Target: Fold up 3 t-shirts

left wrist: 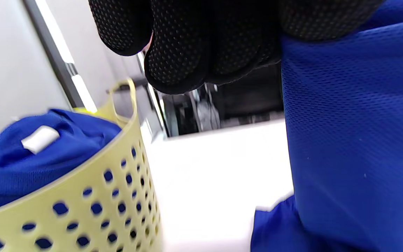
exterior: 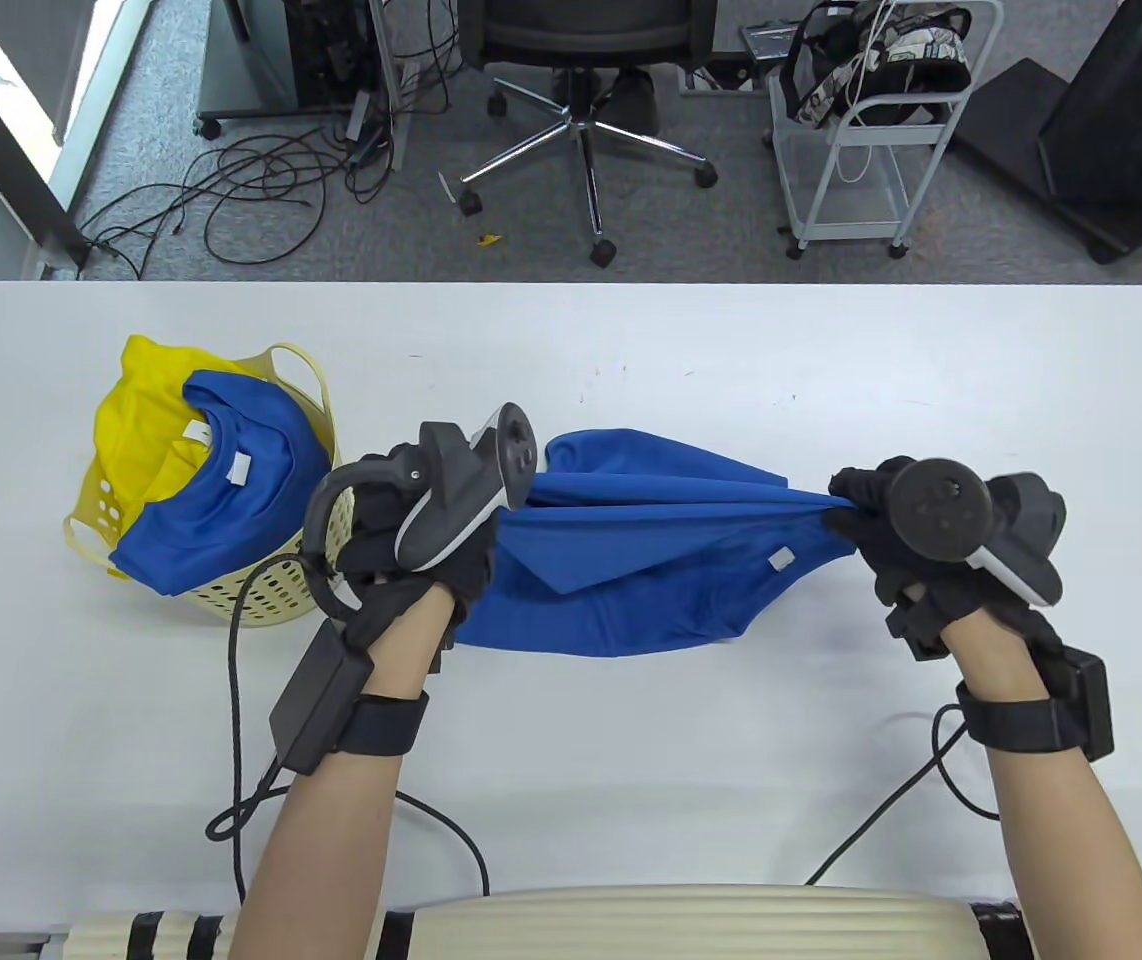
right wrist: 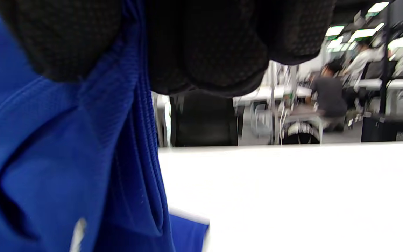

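Yellow perforated basket on white counter; contents: second blue t-shirt on top, draped over rim, yellow t-shirt beneath it. Just right of basket: blue t-shirt stretched above counter, lower part on counter; left hand fingers clenched on bunched end nearest basket; right hand fingers clenched on end farthest from basket.

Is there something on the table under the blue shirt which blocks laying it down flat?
Nothing visible does. Both the left hand and right hand grip the blue shirt; the basket sits beside it, left of the left hand.
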Demonstrator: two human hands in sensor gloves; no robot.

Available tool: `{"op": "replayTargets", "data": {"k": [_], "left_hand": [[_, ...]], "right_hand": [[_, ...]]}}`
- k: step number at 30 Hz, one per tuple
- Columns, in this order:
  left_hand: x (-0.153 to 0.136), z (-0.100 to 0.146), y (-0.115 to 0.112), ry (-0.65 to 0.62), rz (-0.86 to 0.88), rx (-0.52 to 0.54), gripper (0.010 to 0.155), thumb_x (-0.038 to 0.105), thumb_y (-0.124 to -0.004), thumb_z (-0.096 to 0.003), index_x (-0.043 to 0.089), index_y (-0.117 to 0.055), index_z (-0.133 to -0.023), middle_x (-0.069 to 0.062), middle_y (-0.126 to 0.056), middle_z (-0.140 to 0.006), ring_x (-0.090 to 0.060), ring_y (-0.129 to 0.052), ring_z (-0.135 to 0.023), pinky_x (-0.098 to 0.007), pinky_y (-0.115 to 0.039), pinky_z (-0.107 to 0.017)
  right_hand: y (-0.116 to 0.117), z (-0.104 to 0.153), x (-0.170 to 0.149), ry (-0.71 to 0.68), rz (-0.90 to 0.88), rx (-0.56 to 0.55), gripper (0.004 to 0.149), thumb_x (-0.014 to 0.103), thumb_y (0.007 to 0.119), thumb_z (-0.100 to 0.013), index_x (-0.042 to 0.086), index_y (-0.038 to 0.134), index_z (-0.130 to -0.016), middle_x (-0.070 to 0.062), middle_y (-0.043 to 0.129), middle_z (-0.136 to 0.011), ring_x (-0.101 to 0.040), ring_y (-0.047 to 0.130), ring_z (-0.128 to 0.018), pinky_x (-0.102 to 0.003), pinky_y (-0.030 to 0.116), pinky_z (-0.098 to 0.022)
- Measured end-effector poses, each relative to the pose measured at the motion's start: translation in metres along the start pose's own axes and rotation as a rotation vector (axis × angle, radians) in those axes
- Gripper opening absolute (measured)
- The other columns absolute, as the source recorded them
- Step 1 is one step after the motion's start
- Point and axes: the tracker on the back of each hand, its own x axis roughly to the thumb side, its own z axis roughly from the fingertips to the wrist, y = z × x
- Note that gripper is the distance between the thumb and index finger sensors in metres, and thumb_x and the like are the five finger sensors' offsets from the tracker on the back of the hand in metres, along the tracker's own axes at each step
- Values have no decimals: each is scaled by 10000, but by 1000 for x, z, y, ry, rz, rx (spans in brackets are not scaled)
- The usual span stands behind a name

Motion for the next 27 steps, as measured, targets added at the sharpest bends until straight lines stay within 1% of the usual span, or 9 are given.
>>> {"op": "replayTargets", "data": {"k": [5,7,9,12,14,17,20,23,27], "left_hand": [[28,-60,-43,-21,-70,-90,366,528,-777,-420,345,-858,-726,42,-937,-621,-129,-985,-538,-408,-739,-620],[24,-89,-39,57,5,-46,363,527,-779,-399,357,-857,-710,54,-937,-617,-123,-986,-541,-399,-737,-620],[10,-99,-4,142,136,104,365,512,-786,-389,347,-855,-706,36,-930,-624,-137,-979,-553,-405,-724,-623],[-20,-63,77,174,301,537,366,503,-771,-401,348,-830,-727,38,-911,-649,-131,-967,-579,-406,-712,-645],[-37,-30,109,183,411,757,370,505,-754,-408,358,-804,-744,41,-895,-671,-123,-956,-601,-409,-701,-656],[-45,9,121,173,438,934,372,509,-735,-416,367,-774,-757,67,-875,-688,-115,-943,-621,-410,-689,-669],[-33,14,92,148,315,882,372,521,-737,-416,370,-786,-752,70,-887,-677,-112,-955,-608,-412,-701,-661],[-6,-8,21,110,187,625,370,532,-752,-410,367,-818,-735,68,-913,-656,-118,-972,-588,-419,-715,-650],[34,-40,-96,-50,39,-68,369,533,-759,-407,359,-837,-723,58,-927,-629,-117,-982,-555,-415,-730,-629]], "right_hand": [[56,-60,-6,38,128,216,410,360,875,-351,189,873,-724,-85,939,-634,-228,957,-444,-475,775,-488],[60,-86,-14,108,88,192,413,353,868,-345,198,863,-728,-78,931,-650,-233,952,-468,-481,766,-502],[30,-104,-18,176,-15,53,417,338,866,-344,195,853,-736,-83,917,-667,-245,940,-487,-490,748,-514],[-54,-89,-14,177,-108,-531,418,335,872,-340,212,846,-739,-68,904,-687,-239,931,-518,-488,736,-548],[-92,-61,-9,129,-166,-857,420,350,870,-351,227,835,-750,-51,897,-702,-224,930,-533,-477,737,-563],[-114,-23,-2,47,-133,-986,417,359,864,-360,234,824,-756,-42,889,-711,-218,926,-546,-473,734,-572],[-91,-8,-5,10,22,-902,416,376,855,-361,242,827,-753,-33,900,-703,-210,937,-534,-470,750,-556],[-26,-12,-16,-35,62,-580,415,375,858,-360,236,836,-751,-42,909,-698,-219,943,-526,-479,754,-545],[88,-12,-24,-29,102,-65,413,367,866,-352,226,852,-740,-54,920,-688,-234,948,-515,-492,753,-534]]}}
